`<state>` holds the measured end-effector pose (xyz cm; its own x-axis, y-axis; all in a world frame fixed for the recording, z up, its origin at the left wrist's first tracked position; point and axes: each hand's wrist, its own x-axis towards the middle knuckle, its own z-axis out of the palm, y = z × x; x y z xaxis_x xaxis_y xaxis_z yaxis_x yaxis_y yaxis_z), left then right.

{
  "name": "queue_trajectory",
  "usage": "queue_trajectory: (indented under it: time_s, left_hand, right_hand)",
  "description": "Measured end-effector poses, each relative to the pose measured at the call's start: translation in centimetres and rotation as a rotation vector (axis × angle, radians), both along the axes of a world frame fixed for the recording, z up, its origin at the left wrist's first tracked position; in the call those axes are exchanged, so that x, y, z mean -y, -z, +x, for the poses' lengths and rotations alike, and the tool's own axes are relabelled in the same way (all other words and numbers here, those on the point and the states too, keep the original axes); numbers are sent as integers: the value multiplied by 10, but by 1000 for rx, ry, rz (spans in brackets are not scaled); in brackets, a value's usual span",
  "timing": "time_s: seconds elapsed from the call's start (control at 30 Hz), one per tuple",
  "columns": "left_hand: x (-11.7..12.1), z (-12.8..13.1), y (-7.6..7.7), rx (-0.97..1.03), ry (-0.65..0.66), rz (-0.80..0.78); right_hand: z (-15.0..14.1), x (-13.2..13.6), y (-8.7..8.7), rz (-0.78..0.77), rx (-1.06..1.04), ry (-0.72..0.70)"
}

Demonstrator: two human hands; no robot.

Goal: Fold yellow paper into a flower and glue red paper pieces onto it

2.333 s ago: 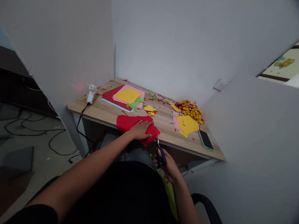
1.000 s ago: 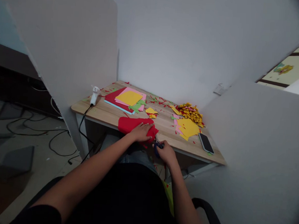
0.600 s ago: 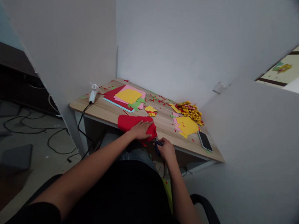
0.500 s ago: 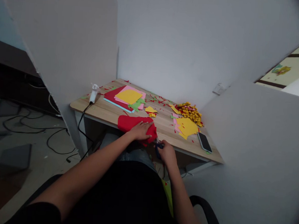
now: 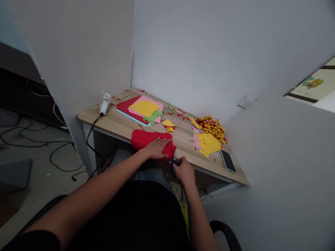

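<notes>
A piece of red felt-like sheet [image 5: 140, 137] lies at the desk's front edge, its near right part reaching past the edge. My left hand [image 5: 156, 148] rests flat on top of it with fingers stretched out, pressing it down. Just right of it, my right hand [image 5: 184, 169] is closed around the dark blue handles of a pair of scissors [image 5: 173, 168]. The blades point up and left and meet the sheet's right edge. How far they are apart is too small to make out.
Stacked coloured sheets [image 5: 144, 108] and a white glue gun [image 5: 105, 104] with a black cord are on the left. To the right are a pile of folded yellow pieces [image 5: 213, 128], yellow sheets [image 5: 209, 143] and a phone [image 5: 228, 160]. Scraps litter the wooden desk [image 5: 121, 126]; partitions enclose it.
The scissors and my right hand have shifted slightly left, with the blades now against the sheet's right edge. My left hand stays on the red sheet. The view has tilted slightly.
</notes>
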<state>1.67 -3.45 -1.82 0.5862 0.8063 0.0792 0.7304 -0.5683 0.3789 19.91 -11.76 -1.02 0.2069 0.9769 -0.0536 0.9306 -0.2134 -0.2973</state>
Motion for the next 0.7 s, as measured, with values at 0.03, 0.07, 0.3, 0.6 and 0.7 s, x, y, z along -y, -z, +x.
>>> queue_trajectory:
  time_s: [0.03, 0.07, 0.3, 0.6, 0.7]
  left_hand:
    - [1, 0, 0, -1, 0, 2]
    - [3, 0, 0, -3, -1, 4]
    - [5, 1, 0, -8, -1, 14]
    - [7, -2, 0, -10, -5, 9]
    - [8, -3, 1, -9, 1, 13]
  right_hand:
    - [-1, -1, 0, 0, -1, 5]
    - [-1, -2, 0, 1, -4, 8]
    - [17, -2, 5, 21, -73, -54]
    - [24, 3, 12, 33, -142, -82]
    - [24, 1, 12, 31, -149, -79]
